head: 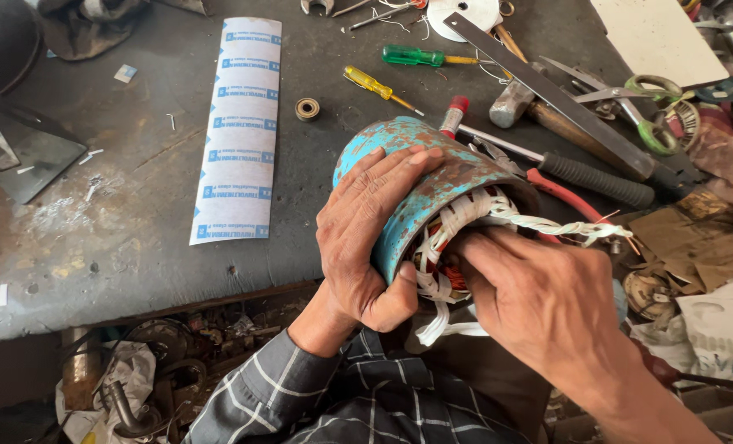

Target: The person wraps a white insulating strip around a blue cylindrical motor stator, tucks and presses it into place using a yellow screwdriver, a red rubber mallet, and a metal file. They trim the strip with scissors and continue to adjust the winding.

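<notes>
Two hands on one motor stator (416, 177) | your left hand (366, 238) wraps its blue shell at the bench edge | axis tilts toward you | your right hand (539, 300), nearer the open end, fingers pressed into the white-tied windings (465, 215).

motor housing (416, 177): metal, chipped turquoise paint, rust patches, rough
windings (448, 267): glossy copper wire, white tape ties
surface (128, 197): dark, matt, scuffed and stained
strip (239, 131): white paper, smooth, blue print
screwdrivers (411, 56): translucent glossy plastic handles, green and yellow
hammer (514, 103): dull metal head, wooden handle
</notes>
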